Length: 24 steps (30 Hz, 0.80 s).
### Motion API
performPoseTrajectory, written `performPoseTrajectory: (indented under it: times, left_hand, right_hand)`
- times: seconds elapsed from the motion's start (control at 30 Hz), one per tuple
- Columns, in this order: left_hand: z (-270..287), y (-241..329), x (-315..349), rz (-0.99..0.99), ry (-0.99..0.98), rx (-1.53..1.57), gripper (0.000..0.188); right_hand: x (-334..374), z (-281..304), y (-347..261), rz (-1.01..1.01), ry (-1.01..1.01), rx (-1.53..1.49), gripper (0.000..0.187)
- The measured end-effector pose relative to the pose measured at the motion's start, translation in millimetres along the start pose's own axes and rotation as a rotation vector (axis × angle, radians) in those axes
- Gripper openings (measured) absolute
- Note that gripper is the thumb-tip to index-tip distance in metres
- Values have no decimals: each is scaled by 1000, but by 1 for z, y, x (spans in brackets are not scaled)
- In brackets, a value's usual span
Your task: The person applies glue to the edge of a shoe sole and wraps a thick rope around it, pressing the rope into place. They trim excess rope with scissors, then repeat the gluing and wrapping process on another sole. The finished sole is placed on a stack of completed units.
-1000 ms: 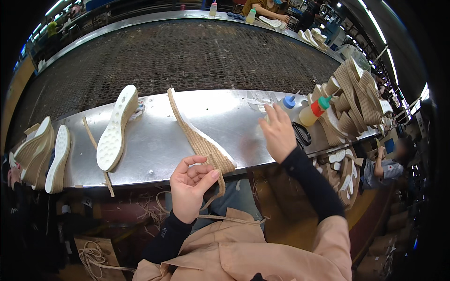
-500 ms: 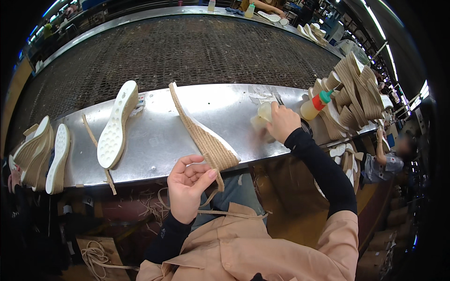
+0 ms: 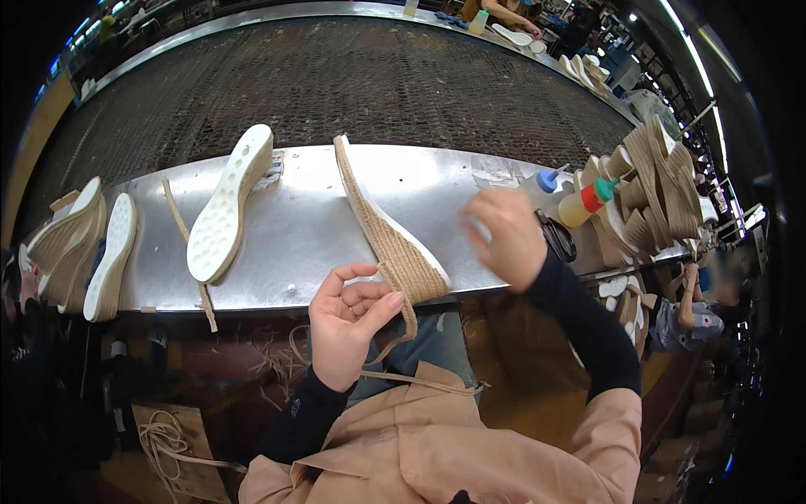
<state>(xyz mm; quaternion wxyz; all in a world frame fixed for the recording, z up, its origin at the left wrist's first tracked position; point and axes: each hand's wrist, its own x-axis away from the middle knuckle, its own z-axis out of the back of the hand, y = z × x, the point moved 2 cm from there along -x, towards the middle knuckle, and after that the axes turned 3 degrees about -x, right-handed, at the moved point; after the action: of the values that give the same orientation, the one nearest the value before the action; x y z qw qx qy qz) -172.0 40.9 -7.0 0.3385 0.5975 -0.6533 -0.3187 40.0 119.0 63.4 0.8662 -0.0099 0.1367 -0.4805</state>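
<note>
A wedge shoe sole (image 3: 384, 227) wrapped in tan jute, with a white edge, lies on the metal bench in front of me. At its thick heel end my left hand (image 3: 348, 319) pinches a jute braid strip (image 3: 410, 323) between thumb and fingers; the strip's tail hangs below the bench edge. My right hand (image 3: 510, 239) hovers to the right of the sole, blurred by motion, its fingers loosely bent and apart with nothing visible in them. Close beyond it stands a blue-capped squeeze bottle (image 3: 541, 186). Black-handled scissors (image 3: 556, 237) lie beside that hand.
A green-capped bottle (image 3: 588, 203) stands by a stack of jute wedge soles (image 3: 651, 189) at the right. White-faced soles (image 3: 227, 210) and a loose jute strip (image 3: 176, 210) lie left. Beyond the bench (image 3: 319, 252) runs a dark mesh conveyor (image 3: 336, 84). Cord (image 3: 168, 441) hangs below.
My right hand has let go of a bottle, which now stands at the bench's far right, and has come back toward me. The view has shifted slightly; my left hand keeps its pinch.
</note>
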Motion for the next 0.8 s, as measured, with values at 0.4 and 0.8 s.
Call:
performPoseTrajectory:
  times: [0.4,0.8]
  left_hand:
    - [18,6,-28,-155,153,-206,50]
    - [33,16,-135,-414,-269,-564,100]
  right_hand:
    - [29,9,-33,-530,80,-1361,17]
    - [-3,-20,-19,-585,-76,-1389,22]
